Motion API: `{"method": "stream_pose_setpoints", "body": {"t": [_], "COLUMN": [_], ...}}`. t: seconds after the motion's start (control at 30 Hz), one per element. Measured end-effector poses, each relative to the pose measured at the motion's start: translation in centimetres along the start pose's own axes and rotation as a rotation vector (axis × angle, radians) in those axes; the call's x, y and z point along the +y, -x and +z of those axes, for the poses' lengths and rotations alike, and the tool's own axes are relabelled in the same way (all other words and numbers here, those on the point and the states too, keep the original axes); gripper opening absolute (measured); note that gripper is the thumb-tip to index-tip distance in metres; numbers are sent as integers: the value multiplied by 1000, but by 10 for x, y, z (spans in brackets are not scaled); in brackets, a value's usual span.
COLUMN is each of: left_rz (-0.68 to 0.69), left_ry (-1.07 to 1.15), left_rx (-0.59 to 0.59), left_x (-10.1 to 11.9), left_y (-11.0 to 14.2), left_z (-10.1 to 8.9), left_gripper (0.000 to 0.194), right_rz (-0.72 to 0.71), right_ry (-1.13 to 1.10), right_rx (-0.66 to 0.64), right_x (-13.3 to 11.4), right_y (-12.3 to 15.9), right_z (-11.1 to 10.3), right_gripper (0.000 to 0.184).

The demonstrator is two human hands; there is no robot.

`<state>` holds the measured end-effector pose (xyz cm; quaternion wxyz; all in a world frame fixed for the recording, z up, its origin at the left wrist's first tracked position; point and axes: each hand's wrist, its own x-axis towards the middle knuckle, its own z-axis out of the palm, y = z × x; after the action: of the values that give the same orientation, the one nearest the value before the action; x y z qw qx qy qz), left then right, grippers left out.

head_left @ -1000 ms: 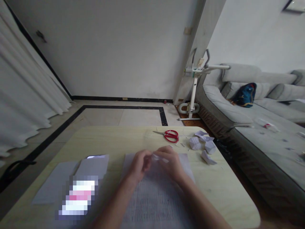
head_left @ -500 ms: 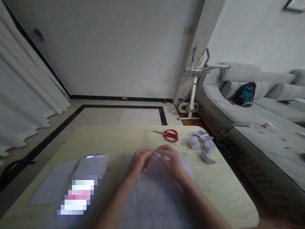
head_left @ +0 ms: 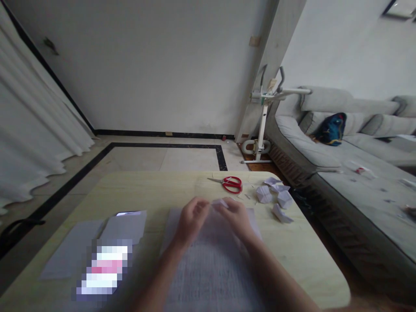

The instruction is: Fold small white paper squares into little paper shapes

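Between my two hands is a small folded piece of white paper [head_left: 219,203]. My right hand [head_left: 234,213] pinches it from the right, its fingers closed. My left hand [head_left: 195,216] has its fingertips together at the left end of the piece; they look closed on its edge, though blur hides the exact contact. Both hands are over a large printed sheet [head_left: 208,264] lying on the table. Just beyond them lies a pair of red-handled scissors [head_left: 231,184], blades pointing left. Several folded paper pieces [head_left: 264,194] sit to the right of my right hand.
The pale wooden table [head_left: 305,260] has rounded corners. At its left lie white paper sheets [head_left: 71,247] and a phone with a blurred-out screen [head_left: 105,268]. Small paper scraps lie near the scissors. A grey sofa [head_left: 364,173] stands to the right, and white exercise equipment [head_left: 263,121] behind.
My hands have shifted slightly and turned the small paper; more of its white face shows between the fingertips. The left fingers have drawn up a little. The view has moved slightly.
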<state>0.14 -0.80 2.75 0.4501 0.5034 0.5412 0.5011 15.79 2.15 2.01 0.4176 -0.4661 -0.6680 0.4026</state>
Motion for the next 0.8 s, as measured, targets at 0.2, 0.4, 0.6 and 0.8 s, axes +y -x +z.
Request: {"method": "stream_pose_setpoints", "body": {"t": [0.2,0.4,0.6,0.8], "left_rz": [70,24,-65,-62], "left_ry": [-49,-9,66,97], "left_rx": [13,55,29,59], "left_x": [-2,-1,-1,1], "left_y": [1,-2,-4,-3], "left_z": [4,4,1,0], "left_gripper": [21,21,24,23], "right_rz": [64,40,79,123], "right_ry": [-141,-137,-163,-199], "right_rx": [-13,-68,-51,8], "right_x": [5,6,4,6], "right_y": [-1,-1,-2,-2], "right_z": [-2,-1,-2,-1], "right_gripper": [24,28,27,29]}}
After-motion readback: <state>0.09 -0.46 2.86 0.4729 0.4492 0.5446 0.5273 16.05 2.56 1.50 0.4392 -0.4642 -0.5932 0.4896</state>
